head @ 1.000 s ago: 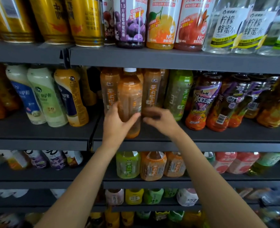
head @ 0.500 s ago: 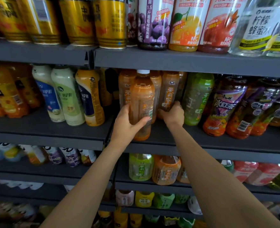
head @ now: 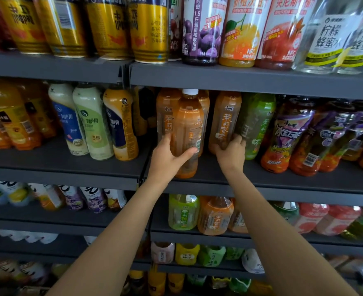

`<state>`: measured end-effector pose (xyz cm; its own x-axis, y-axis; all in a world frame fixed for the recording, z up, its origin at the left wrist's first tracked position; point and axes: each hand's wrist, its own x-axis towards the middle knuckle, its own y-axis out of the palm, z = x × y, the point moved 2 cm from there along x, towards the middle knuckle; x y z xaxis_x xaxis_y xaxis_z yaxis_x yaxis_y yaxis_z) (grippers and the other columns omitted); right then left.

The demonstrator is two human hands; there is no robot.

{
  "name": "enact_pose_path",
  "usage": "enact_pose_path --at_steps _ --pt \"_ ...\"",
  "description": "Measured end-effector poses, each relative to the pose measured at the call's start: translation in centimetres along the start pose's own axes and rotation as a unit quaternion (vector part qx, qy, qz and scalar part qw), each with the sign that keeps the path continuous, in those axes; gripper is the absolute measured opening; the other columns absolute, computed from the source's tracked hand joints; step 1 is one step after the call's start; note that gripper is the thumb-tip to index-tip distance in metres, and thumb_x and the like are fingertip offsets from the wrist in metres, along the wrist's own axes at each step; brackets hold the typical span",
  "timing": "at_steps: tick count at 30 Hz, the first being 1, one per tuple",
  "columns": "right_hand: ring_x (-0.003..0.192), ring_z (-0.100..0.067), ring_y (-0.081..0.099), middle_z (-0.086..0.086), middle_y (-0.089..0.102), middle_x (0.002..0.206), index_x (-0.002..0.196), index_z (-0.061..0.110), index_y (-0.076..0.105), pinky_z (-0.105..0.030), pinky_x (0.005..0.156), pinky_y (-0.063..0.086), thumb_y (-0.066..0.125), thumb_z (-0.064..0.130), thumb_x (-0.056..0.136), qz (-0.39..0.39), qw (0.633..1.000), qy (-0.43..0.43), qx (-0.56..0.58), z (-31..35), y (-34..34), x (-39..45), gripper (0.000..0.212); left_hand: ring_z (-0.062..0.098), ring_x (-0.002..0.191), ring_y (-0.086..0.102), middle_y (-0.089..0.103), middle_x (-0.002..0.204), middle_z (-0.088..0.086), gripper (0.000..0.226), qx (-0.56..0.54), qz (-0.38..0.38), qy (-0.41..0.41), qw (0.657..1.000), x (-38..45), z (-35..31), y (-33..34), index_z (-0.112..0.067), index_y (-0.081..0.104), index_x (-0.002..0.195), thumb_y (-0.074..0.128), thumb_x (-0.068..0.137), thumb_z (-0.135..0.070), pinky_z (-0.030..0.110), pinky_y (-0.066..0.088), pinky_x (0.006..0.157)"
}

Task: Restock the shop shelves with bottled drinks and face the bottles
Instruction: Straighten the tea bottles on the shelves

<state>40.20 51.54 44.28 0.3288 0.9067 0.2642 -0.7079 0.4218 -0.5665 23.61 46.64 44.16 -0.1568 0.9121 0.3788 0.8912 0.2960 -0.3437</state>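
Note:
An orange tea bottle point(head: 188, 124) with a white cap stands at the front edge of the dark middle shelf point(head: 283, 180); its label faces away. My left hand point(head: 165, 159) grips its lower half, thumb across the front. My right hand point(head: 229, 152) holds the base of a second orange tea bottle point(head: 226, 120) just to the right, whose label faces front. More orange bottles point(head: 166, 112) stand behind them. A green tea bottle point(head: 256, 122) stands right beside my right hand.
Milk-tea bottles point(head: 91, 124) fill the shelf to the left, dark iced-tea bottles point(head: 287, 133) the right. Gold cans point(head: 148, 28) and juice bottles point(head: 240, 30) stand on the shelf above, close over the caps. Lower shelves hold more small bottles point(head: 183, 212).
My right hand has gone from the front bottle's side to the base of the right orange bottle and taken hold of it. My left hand has kept its grip.

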Motion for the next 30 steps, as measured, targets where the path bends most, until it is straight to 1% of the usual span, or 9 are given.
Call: enact_pose_path --at_steps 2,7,9,13,15,17,19,24,30 --pt "0.117 -0.031 0.048 -0.018 0.042 0.132 0.131 0.000 0.039 -0.032 0.091 0.040 0.065 0.013 0.084 0.005 0.998 -0.050 0.027 -0.6 -0.4 -1.0 0.055 0.016 0.119 0.052 0.057 0.128 0.000 0.070 0.008 0.014 0.002 1.000 0.0 -0.6 0.5 -0.017 0.045 0.133 0.071 0.074 -0.044 0.039 0.045 0.100" --pt "0.116 -0.023 0.052 -0.002 0.053 0.115 0.134 0.008 0.035 -0.031 0.095 0.044 0.062 -0.004 0.078 0.243 0.962 -0.105 0.074 -1.9 -1.9 -1.9 0.064 0.020 0.121 0.050 0.055 0.129 0.004 0.074 0.056 0.043 0.023 0.997 0.7 -2.4 3.9 -0.012 0.043 0.134 0.069 0.075 -0.048 0.035 0.043 0.100" --pt "0.113 -0.019 0.052 0.003 0.050 0.111 0.135 0.007 0.033 -0.032 0.094 0.045 0.066 -0.003 0.078 0.271 0.954 -0.096 0.088 -2.0 -2.8 -1.9 0.067 0.023 0.123 0.047 0.053 0.131 0.007 0.077 0.077 0.053 0.020 0.995 1.3 -3.1 5.4 -0.010 0.039 0.136 0.067 0.076 -0.050 0.036 0.042 0.101" --pt "0.106 -0.021 0.056 -0.007 0.058 0.114 0.127 0.003 0.042 -0.026 0.080 0.044 0.072 0.012 0.078 0.117 0.986 -0.089 0.076 -1.9 -3.2 -1.5 0.058 0.023 0.126 0.044 0.049 0.134 0.009 0.075 0.107 0.043 0.021 0.993 1.6 -4.2 7.3 -0.009 0.038 0.137 0.066 0.079 -0.048 0.034 0.039 0.101" --pt "0.109 -0.026 0.058 -0.013 0.061 0.118 0.123 0.002 0.045 -0.027 0.081 0.046 0.072 0.017 0.079 0.071 0.991 -0.094 0.063 -1.9 -3.0 -1.2 0.054 0.020 0.121 0.046 0.049 0.129 0.007 0.066 0.079 -0.028 0.045 0.995 0.7 -3.9 7.1 -0.010 0.044 0.131 0.066 0.080 -0.045 0.030 0.042 0.097" --pt "0.112 -0.028 0.057 -0.014 0.061 0.120 0.123 0.002 0.046 -0.032 0.089 0.048 0.074 0.024 0.078 0.065 0.993 -0.094 0.041 -1.9 -2.9 -0.7 0.057 0.019 0.116 0.047 0.048 0.123 0.008 0.055 0.057 -0.135 0.037 0.989 0.0 -2.8 6.1 -0.008 0.047 0.125 0.066 0.082 -0.037 0.023 0.041 0.091" --pt "0.115 -0.027 0.055 -0.014 0.060 0.122 0.123 0.002 0.046 -0.031 0.092 0.045 0.074 0.027 0.077 0.069 0.993 -0.088 0.023 -1.9 -3.0 -0.2 0.060 0.022 0.118 0.046 0.045 0.126 0.010 0.051 0.063 -0.195 -0.017 0.979 0.0 -1.4 5.6 -0.005 0.045 0.126 0.063 0.085 -0.030 0.023 0.040 0.091" --pt "0.119 -0.027 0.052 -0.014 0.056 0.127 0.126 0.003 0.043 -0.031 0.094 0.044 0.073 0.027 0.079 0.077 0.994 -0.075 0.008 -1.8 -2.9 0.1 0.060 0.026 0.129 0.038 0.040 0.137 0.014 0.067 0.102 -0.173 -0.073 0.977 1.7 -1.5 7.3 -0.003 0.030 0.139 0.062 0.087 -0.029 0.034 0.035 0.105" --pt "0.118 -0.029 0.052 -0.017 0.056 0.125 0.125 0.001 0.045 -0.035 0.097 0.044 0.076 0.029 0.075 0.049 0.997 -0.059 -0.008 -1.8 -2.3 1.4 0.065 0.029 0.127 0.034 0.037 0.135 0.016 0.068 0.164 -0.204 -0.132 0.956 2.7 -2.0 8.1 -0.003 0.031 0.138 0.065 0.084 -0.028 0.036 0.031 0.104"
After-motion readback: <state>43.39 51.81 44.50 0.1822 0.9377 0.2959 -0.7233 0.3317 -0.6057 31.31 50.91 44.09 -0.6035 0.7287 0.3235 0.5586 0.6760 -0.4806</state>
